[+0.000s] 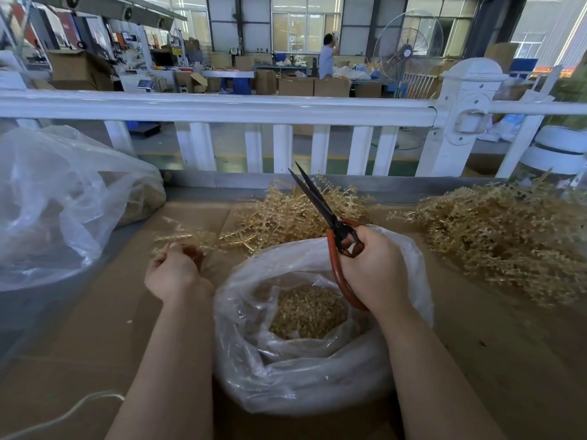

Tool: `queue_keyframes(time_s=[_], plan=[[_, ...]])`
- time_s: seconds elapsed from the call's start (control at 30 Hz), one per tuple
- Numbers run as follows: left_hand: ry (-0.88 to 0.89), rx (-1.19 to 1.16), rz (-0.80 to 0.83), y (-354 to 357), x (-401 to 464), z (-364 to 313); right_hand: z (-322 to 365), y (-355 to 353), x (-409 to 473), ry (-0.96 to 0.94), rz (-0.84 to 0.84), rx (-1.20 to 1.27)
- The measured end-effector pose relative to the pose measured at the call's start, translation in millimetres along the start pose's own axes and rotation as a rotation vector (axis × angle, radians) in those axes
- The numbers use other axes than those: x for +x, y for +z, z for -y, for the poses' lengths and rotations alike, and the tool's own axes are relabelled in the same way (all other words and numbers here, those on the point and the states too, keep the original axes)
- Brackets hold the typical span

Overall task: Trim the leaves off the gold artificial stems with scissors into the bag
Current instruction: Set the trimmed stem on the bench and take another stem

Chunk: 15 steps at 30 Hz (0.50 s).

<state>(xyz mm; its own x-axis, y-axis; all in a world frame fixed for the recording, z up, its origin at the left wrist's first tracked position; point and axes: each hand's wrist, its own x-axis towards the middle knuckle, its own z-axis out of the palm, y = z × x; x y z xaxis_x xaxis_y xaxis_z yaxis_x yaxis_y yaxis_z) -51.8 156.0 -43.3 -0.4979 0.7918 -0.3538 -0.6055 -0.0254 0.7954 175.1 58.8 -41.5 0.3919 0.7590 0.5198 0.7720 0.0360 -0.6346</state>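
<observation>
Across the cardboard-covered worktop [476, 360], the biggest thing was a large pile of gold stems [495, 236] at the right, and a smaller pile [286, 214] lay further from the person, behind the bag. A big clear plastic sack [57, 204] stood at the left edge, and a white fence [222, 109] closed the far side of the worktop. Directly before the person stood the open plastic bag [317, 369], with many cut gold leaves [306, 312] already in its bottom. The right hand [374, 268] hovered above the far right rim of this bag and was clamped on the orange handles of the scissors [327, 217]; the blades stood slightly apart and pointed up and away, to the left. The left hand [174, 271] was just left of the bag, fingers curled round one gold stem [187, 239], which looked blurred. The long axis of this stem ran almost across, left to right, and its right end pointed towards the bag. In my judgement, the stem had to come over the bag's mouth, between the blades, so the left hand was the nearer one to move it.
</observation>
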Motion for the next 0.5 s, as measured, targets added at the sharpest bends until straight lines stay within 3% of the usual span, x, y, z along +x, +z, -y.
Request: queue_keyframes(time_s=[0.17, 0.3, 0.37, 0.43, 0.5], plan=[[0.085, -0.088, -0.201, 4.1, 2.0, 1.7, -0.6, 1.2, 0.1, -0.007, -0.009, -0.006], [0.18, 0.286, -0.308, 1.0, -1.6, -3.0, -1.7, 2.5, -0.5, -0.017, -0.017, -0.007], [0.334, 0.487, -0.316, 2.8, -12.6, -5.4, -2.8, 3.5, -0.6, -0.02, -0.016, -0.014], [0.598, 0.714, -0.257, 4.7, -23.2, -5.3, -3.1, 3.8, -0.7, -0.025, -0.021, -0.015], [0.821, 0.957, -0.003, 7.6, -30.7, 0.8, -3.0, 4.2, -0.7, -0.029, -0.02, -0.022]])
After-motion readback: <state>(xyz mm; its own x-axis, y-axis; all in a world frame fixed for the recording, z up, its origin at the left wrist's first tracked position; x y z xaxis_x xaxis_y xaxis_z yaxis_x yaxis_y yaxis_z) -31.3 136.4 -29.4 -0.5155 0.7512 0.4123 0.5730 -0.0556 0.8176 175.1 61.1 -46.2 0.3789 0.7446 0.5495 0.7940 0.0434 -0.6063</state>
